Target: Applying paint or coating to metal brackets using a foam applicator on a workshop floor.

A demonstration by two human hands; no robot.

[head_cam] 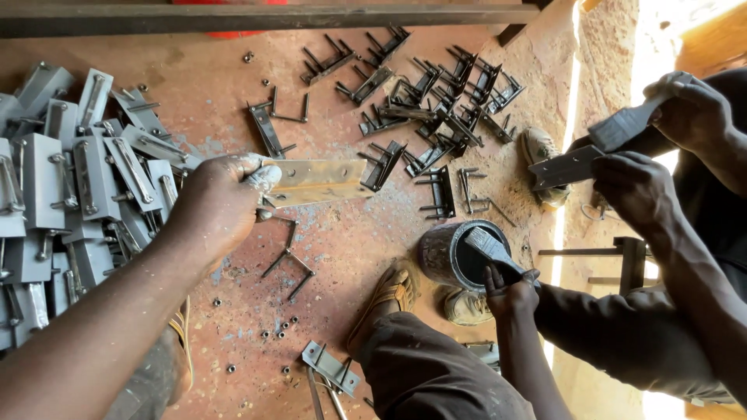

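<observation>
Over the reddish floor (342, 249), the left hand (222, 198) grips one end of a flat metal plate (319, 183), holding it level above loose nuts and bent rods; the right hand is out of view. A co-worker's hand (510, 292) dips a brush (490, 247) into a paint can (455, 253) nearby. Held only at its end, the plate could tip and drop onto those rods.
</observation>
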